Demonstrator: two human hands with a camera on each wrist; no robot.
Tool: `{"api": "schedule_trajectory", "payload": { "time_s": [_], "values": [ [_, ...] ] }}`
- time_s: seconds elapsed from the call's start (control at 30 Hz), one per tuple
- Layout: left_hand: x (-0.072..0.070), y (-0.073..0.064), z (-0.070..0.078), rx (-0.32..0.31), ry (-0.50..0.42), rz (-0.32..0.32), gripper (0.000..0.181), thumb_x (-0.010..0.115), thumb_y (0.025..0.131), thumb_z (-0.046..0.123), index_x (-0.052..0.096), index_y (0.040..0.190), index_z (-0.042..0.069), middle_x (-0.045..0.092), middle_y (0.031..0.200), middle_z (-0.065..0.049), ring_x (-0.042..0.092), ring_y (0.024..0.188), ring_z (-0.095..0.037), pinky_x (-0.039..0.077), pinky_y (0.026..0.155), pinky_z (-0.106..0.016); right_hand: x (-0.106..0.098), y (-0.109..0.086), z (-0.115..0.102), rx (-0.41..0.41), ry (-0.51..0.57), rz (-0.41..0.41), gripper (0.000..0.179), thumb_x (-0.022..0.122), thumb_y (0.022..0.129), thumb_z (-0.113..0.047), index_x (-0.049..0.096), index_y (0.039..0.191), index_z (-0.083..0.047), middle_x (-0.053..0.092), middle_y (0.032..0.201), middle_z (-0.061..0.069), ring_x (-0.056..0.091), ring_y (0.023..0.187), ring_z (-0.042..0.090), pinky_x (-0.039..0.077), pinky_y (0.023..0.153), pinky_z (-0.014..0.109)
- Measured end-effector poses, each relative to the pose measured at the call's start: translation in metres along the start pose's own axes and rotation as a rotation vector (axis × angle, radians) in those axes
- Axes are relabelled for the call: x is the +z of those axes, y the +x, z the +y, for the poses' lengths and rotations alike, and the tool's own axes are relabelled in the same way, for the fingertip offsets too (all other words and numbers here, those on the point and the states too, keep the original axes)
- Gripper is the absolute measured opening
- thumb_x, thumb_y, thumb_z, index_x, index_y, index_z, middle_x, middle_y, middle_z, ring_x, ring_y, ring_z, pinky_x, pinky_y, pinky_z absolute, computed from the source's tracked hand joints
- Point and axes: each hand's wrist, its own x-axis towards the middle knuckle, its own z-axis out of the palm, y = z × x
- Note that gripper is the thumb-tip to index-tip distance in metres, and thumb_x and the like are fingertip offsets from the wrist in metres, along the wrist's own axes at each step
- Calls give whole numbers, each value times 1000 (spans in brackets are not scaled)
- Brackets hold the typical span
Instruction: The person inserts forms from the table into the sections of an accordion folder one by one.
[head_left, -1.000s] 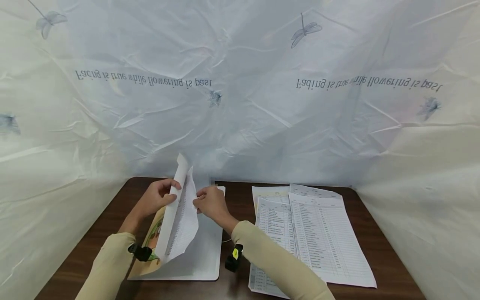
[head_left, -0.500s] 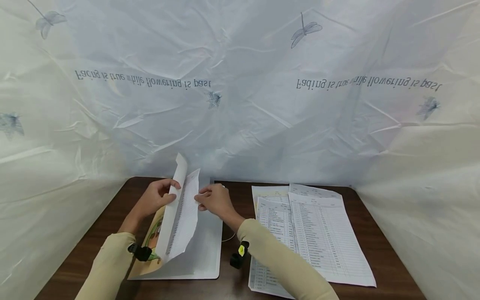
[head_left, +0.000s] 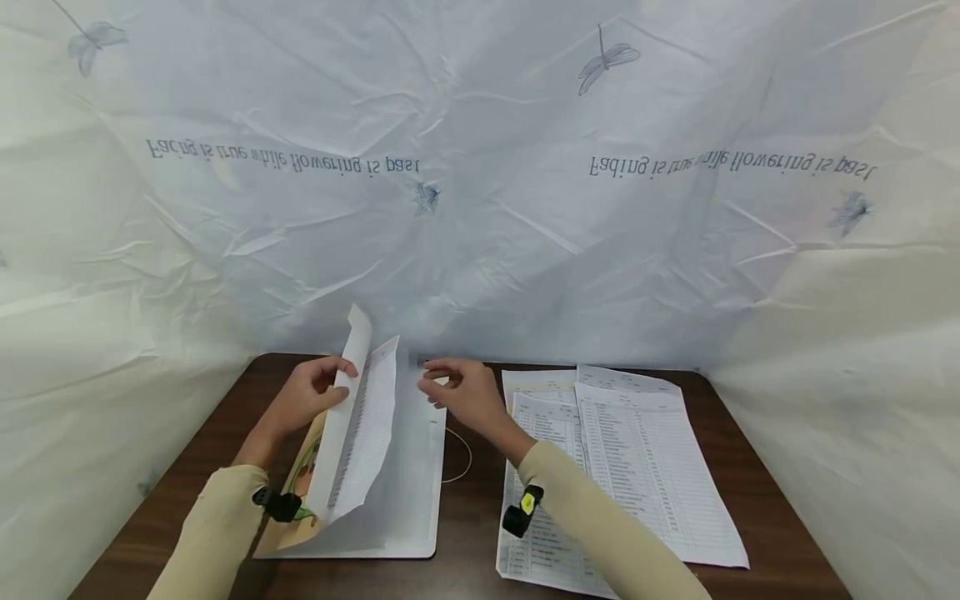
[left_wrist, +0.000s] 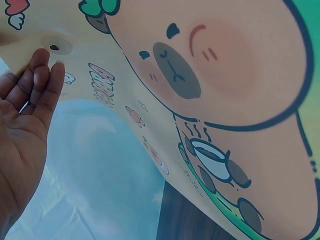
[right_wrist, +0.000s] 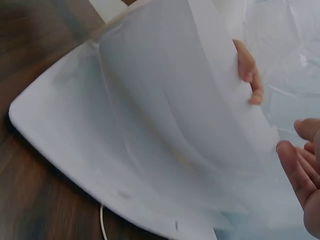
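My left hand (head_left: 303,396) pinches the raised edge of a folder cover (head_left: 341,450) at the left of the table. The cover's outside carries a cartoon animal holding a cup (left_wrist: 210,157) on a beige ground, and its inside is white. A printed sheet (head_left: 375,417) stands up in a curve beside the cover. Under them lies a flat white board (head_left: 412,517) with rounded corners. My right hand (head_left: 465,396) hovers over the board's far right part, fingers loosely bent, holding nothing and apart from the sheet.
Several printed list sheets (head_left: 645,467) lie overlapping on the right of the dark wooden table (head_left: 468,558). A thin white cord (head_left: 468,458) loops out from the board's right edge. Pale plastic sheeting (head_left: 480,275) closes the back and sides.
My right hand has let go of the printed sheet's edge and drawn off to the right. The sheet stays standing in its curve. My left hand keeps its grip on the cover.
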Motion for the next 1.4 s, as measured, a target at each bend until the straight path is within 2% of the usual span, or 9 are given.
{"api": "schedule_trajectory", "payload": {
  "time_s": [0.2,0.3,0.5,0.57,0.8,1.17,1.4],
  "values": [
    [6,-10,6,-16,4,16,18,66,93,1,66,111,2,54,85,-9,49,61,-9,45,60,-28,-35,-25,8,-65,-26,36,35,77,93,-26,72,125,-13,74,110,6,71,80,14,59,69,31],
    [9,-16,10,-12,3,22,18,66,93,1,65,111,1,54,86,-11,51,62,-9,46,60,-28,-53,-37,13,-84,-55,69,35,78,92,-26,72,124,-13,74,112,6,72,83,16,59,69,32],
    [9,-16,9,-3,0,19,18,66,93,-1,65,111,-1,55,86,-10,52,61,-9,47,59,-28,-85,-53,27,-90,-191,154,36,79,90,-30,73,124,-18,75,112,1,72,88,15,57,76,30],
    [9,-16,8,-3,-3,18,18,66,93,-1,65,111,-1,55,85,-8,51,61,-8,46,59,-28,-96,-59,32,-75,-232,181,37,80,90,-30,73,124,-18,75,112,0,72,88,14,57,77,30],
    [9,-15,7,5,-3,33,18,65,92,-2,65,110,-1,42,73,0,38,56,-5,40,53,-28,-134,-80,52,-45,-329,242,39,80,89,-29,72,125,-16,75,111,0,71,87,14,57,74,29],
    [8,-14,5,21,-27,28,19,64,92,-4,65,110,-1,40,71,3,34,55,-5,38,52,-30,-188,-110,80,22,-507,325,45,81,89,-29,70,130,-13,75,114,8,72,86,21,57,72,29],
    [8,-13,4,27,-42,28,20,63,91,-5,65,111,-1,42,75,1,36,56,-4,39,53,-29,-226,-129,102,144,-605,353,48,80,90,-31,68,132,-10,74,116,13,72,90,29,55,69,27]
  ]
}}
